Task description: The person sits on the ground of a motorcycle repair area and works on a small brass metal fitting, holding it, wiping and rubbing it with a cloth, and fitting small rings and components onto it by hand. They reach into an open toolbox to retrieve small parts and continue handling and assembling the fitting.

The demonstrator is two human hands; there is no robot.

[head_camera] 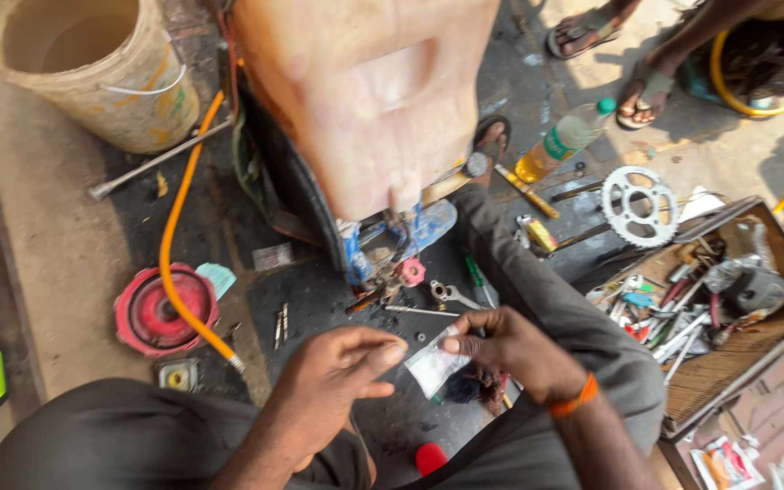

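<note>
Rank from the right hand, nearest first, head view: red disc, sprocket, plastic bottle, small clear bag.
From the right hand:
1. Small clear bag, pinched in it.
2. Sprocket, upper right.
3. Plastic bottle, beyond the sprocket.
4. Red disc, far left.

Red cover, orange hose

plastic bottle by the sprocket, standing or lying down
Lying down: the plastic bottle rests on its side on the ground, green cap pointing up-right, yellowish liquid pooled along its lower end.
</note>
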